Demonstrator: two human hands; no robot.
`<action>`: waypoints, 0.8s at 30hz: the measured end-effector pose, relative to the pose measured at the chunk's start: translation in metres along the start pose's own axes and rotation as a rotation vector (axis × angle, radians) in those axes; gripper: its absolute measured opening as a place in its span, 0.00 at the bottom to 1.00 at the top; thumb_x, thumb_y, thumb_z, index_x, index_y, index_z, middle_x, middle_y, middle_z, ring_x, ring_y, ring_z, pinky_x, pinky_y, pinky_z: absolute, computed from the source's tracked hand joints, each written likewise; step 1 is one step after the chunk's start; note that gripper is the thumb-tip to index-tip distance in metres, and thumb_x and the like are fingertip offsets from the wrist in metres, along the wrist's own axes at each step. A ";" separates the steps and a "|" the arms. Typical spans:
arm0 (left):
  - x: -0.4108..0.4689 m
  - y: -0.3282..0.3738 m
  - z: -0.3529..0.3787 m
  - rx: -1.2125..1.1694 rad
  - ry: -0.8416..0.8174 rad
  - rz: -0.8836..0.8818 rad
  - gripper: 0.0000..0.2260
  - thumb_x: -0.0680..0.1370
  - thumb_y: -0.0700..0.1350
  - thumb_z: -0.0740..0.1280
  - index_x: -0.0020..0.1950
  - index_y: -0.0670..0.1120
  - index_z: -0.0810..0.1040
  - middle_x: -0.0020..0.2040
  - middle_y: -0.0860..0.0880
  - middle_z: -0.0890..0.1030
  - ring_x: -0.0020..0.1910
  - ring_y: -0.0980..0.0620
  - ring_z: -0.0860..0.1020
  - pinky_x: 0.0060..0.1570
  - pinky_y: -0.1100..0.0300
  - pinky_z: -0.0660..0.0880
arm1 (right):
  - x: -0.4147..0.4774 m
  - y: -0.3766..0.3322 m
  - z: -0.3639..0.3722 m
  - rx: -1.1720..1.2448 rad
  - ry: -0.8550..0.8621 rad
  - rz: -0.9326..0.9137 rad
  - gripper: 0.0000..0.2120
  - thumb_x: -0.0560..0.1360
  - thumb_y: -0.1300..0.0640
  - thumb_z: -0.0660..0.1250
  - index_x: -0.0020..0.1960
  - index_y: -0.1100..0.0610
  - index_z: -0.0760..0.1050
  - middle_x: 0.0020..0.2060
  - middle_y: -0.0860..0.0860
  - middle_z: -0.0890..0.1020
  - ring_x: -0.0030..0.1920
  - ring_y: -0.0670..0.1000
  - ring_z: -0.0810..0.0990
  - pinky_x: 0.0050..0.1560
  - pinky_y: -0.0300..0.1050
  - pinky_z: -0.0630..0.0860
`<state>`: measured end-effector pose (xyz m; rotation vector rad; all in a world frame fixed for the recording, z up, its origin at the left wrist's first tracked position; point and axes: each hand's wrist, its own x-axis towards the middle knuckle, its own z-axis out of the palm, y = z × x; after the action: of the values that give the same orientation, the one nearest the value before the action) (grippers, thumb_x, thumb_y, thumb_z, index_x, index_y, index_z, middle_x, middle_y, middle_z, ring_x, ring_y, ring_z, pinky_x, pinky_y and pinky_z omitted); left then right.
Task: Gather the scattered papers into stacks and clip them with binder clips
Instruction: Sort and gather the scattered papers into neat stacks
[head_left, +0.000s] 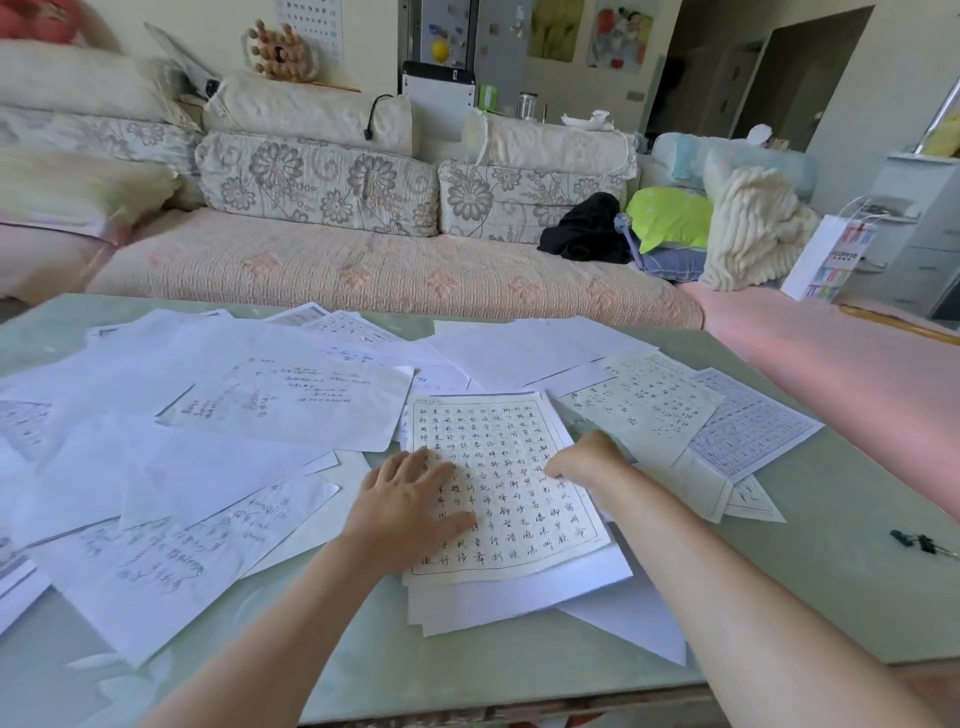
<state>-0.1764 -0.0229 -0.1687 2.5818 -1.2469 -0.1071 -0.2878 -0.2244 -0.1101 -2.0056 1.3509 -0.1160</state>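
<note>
A loose stack of papers (519, 587) lies in front of me, topped by a grid sheet of handwritten characters (511, 431). My left hand (410, 499) rests flat on the left side of that top sheet, fingers spread. My right hand (584, 460) sits at the sheet's right edge with its fingers curled under; what they hold is hidden. Several other sheets (208, 441) lie scattered across the left of the table, and more (675, 410) overlap at the right. Black binder clips (917, 542) lie on the table at the far right.
The pale green table (779, 582) ends at its near edge just below my forearms. Behind it runs a floral sofa (363, 270) with cushions, clothes and a white paper bag (826, 260) at its right end.
</note>
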 end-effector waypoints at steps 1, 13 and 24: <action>0.000 -0.001 0.000 0.001 0.001 -0.003 0.33 0.73 0.72 0.56 0.75 0.62 0.57 0.79 0.53 0.53 0.78 0.50 0.49 0.74 0.52 0.48 | -0.005 0.000 -0.002 0.061 -0.042 0.011 0.13 0.73 0.64 0.71 0.56 0.63 0.75 0.41 0.53 0.78 0.40 0.53 0.78 0.35 0.41 0.73; 0.014 0.015 -0.058 -1.111 0.330 -0.324 0.41 0.73 0.53 0.74 0.78 0.50 0.54 0.71 0.48 0.70 0.65 0.48 0.74 0.62 0.49 0.73 | -0.023 0.014 -0.037 0.588 -0.015 -0.440 0.08 0.75 0.63 0.72 0.52 0.60 0.77 0.46 0.46 0.84 0.48 0.44 0.82 0.65 0.48 0.73; -0.004 0.053 -0.101 -1.186 0.540 0.069 0.11 0.77 0.44 0.70 0.59 0.52 0.76 0.51 0.52 0.84 0.51 0.54 0.83 0.50 0.51 0.80 | -0.047 0.002 -0.057 0.684 0.132 -0.730 0.17 0.73 0.59 0.74 0.60 0.51 0.76 0.53 0.45 0.85 0.54 0.42 0.83 0.57 0.46 0.79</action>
<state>-0.2007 -0.0302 -0.0572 1.3958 -0.7017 -0.0854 -0.3358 -0.2143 -0.0546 -1.7859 0.4652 -0.9196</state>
